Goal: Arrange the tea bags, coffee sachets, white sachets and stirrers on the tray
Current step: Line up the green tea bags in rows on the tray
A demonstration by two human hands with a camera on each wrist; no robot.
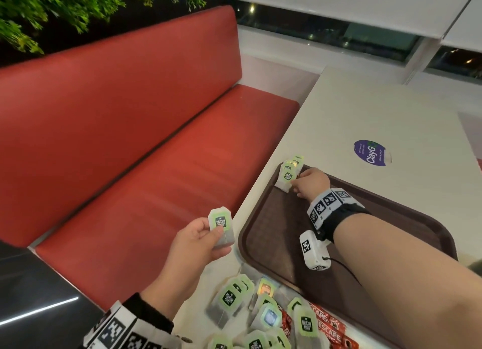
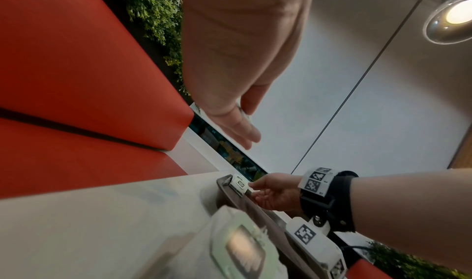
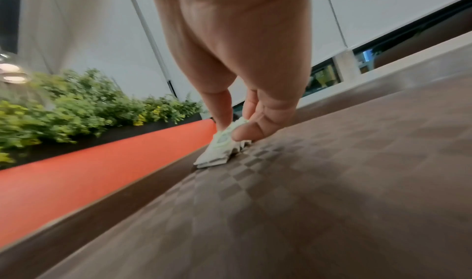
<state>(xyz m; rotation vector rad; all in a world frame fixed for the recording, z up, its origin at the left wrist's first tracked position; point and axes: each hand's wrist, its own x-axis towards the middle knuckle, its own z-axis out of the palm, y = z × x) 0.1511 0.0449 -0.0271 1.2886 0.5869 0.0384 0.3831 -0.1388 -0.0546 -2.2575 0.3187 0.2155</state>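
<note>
My left hand pinches one green-labelled tea bag in the air over the table's left edge; in the left wrist view only a white sliver of that bag shows under my left hand. A brown tray lies on the white table. In its far left corner a few green-labelled tea bags stand in a leaning row. My right hand pinches that row between thumb and fingers. Loose tea bags and red coffee sachets lie in a heap by the tray's near corner.
A red padded bench runs along the table's left side, lower than the tabletop. A purple round sticker sits on the table beyond the tray. Most of the tray floor is bare. Green plants hang behind the bench.
</note>
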